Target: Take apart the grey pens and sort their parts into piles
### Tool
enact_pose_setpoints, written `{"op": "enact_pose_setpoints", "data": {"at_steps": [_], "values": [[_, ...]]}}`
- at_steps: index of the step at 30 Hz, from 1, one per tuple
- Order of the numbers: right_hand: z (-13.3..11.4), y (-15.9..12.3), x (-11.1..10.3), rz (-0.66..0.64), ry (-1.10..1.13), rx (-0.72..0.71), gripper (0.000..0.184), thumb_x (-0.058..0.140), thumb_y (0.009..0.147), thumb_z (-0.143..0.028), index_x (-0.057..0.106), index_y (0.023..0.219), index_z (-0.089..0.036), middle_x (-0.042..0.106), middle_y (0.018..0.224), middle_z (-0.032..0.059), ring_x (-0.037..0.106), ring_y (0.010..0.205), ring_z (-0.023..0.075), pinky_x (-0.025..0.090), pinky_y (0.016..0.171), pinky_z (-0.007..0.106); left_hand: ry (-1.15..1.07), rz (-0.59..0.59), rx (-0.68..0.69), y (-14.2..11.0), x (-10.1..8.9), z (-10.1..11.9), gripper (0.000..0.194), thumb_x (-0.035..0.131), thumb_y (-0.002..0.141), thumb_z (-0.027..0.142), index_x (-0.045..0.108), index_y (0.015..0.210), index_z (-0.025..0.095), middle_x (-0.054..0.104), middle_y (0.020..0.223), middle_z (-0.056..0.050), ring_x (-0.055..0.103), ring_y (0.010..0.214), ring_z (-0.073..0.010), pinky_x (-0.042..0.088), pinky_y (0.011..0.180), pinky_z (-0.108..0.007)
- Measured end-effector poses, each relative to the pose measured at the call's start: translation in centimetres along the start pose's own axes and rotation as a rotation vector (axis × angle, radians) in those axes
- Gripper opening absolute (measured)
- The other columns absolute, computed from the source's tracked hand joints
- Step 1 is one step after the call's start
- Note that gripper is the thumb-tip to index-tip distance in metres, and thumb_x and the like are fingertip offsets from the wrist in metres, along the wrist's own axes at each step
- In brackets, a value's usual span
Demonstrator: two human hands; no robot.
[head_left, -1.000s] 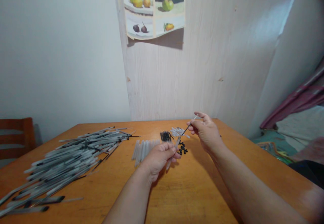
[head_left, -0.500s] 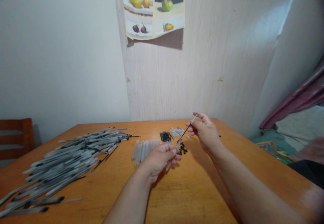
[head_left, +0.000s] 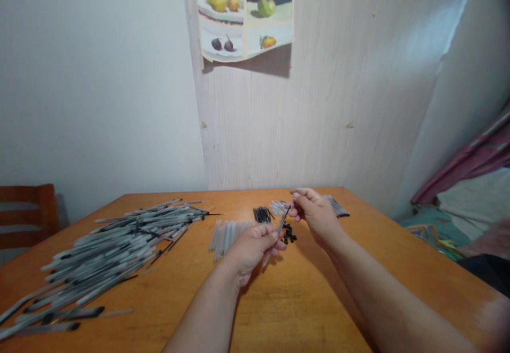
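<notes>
My left hand (head_left: 255, 245) is closed around a translucent pen barrel (head_left: 266, 259), which slants up and to the right. My right hand (head_left: 319, 216) pinches the upper end of a thin dark pen refill (head_left: 287, 215). The refill's lower part is inside the barrel's top opening. Just left of my left hand lies a row of translucent barrels (head_left: 225, 236). Small black plugs (head_left: 288, 234) are scattered between the hands. Behind them are a bundle of black refills (head_left: 262, 215) and a group of short whitish pieces (head_left: 277, 207), partly covered by my right hand.
A large heap of pens (head_left: 119, 238) spreads over the left of the wooden table (head_left: 287, 310). Several pens (head_left: 337, 206) lie behind my right hand. A wooden chair (head_left: 27, 215) stands at left, and fabric with other items lies beyond the right edge.
My right hand has moved down and left, toward my left hand, and the refill has slid deeper into the barrel. Pens behind the right hand have come into view. The left hand stays in place.
</notes>
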State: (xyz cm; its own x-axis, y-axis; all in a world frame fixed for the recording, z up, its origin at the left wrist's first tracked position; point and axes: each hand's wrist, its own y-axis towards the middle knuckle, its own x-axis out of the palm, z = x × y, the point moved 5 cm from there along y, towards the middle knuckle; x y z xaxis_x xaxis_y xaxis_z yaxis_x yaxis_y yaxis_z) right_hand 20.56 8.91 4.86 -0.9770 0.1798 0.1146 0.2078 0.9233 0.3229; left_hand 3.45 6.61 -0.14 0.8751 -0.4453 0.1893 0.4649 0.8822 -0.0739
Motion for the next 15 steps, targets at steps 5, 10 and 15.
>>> {"op": "enact_pose_setpoints", "data": {"at_steps": [5,10,15], "values": [[0.2,-0.5,1.0,-0.031,-0.046,0.046,0.03,0.066,0.077,-0.041,0.063,0.091,-0.015,0.066,0.071,0.0011,0.058,0.056,0.0102,0.042,0.047,0.019,-0.025,-0.015,0.04,0.3,-0.1,0.0,0.033,0.074,0.073,0.041,0.065,0.088,0.014,0.068,0.078,-0.006,0.058,0.069,-0.0133,0.038,0.067,-0.024],[0.0,-1.1,1.8,-0.073,-0.048,0.066,0.026,0.065,0.075,-0.037,0.063,0.088,-0.014,0.067,0.071,0.0017,0.056,0.056,0.0094,0.04,0.049,0.02,-0.049,-0.04,0.049,0.3,0.0,0.1,0.028,0.071,0.077,0.038,0.064,0.089,0.013,0.068,0.077,-0.006,0.057,0.068,-0.0123,0.038,0.067,-0.023],[0.0,-1.2,1.8,-0.06,-0.053,0.035,0.029,0.067,0.075,-0.036,0.057,0.094,-0.016,0.067,0.069,-0.0001,0.057,0.057,0.0107,0.04,0.051,0.021,-0.04,-0.03,0.037,0.1,0.0,0.2,0.027,0.068,0.081,0.035,0.066,0.095,0.013,0.069,0.078,-0.007,0.058,0.068,-0.012,0.039,0.068,-0.023]]}}
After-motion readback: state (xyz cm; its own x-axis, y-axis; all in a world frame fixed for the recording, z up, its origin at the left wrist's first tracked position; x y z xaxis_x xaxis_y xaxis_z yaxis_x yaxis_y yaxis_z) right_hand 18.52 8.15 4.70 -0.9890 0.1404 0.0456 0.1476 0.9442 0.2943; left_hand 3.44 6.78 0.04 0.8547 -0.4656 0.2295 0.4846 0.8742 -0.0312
